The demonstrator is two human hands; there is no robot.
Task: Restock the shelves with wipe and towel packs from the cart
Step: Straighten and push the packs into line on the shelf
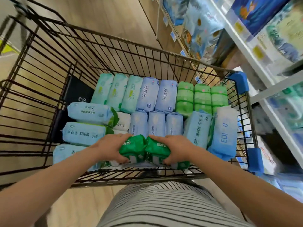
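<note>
Closest to me is the striped shirt, right up against the near wall of the cart. Just inside that wall, both hands are down in the basket. The left grip is curled round a dark green pack. The right grip is clamped on a second dark green pack the same way. Those two packs touch side by side in the middle of the cart's near end, lying on top of other stock.

Along the cart's left side there are light blue packs lying crosswise, one behind the other. On its right side a big blue pack leans at the wire. In the cart's middle, three small blue packs stand in a row.

Across the cart's far end there are three mint packs, two pale blue packs and three light green stacks. A black thing sits at the far left of the cart, and I honestly can't tell what it is.

The shelves run along the cart's right side, loaded with printed packs. There's wood-look floor beyond the cart.
</note>
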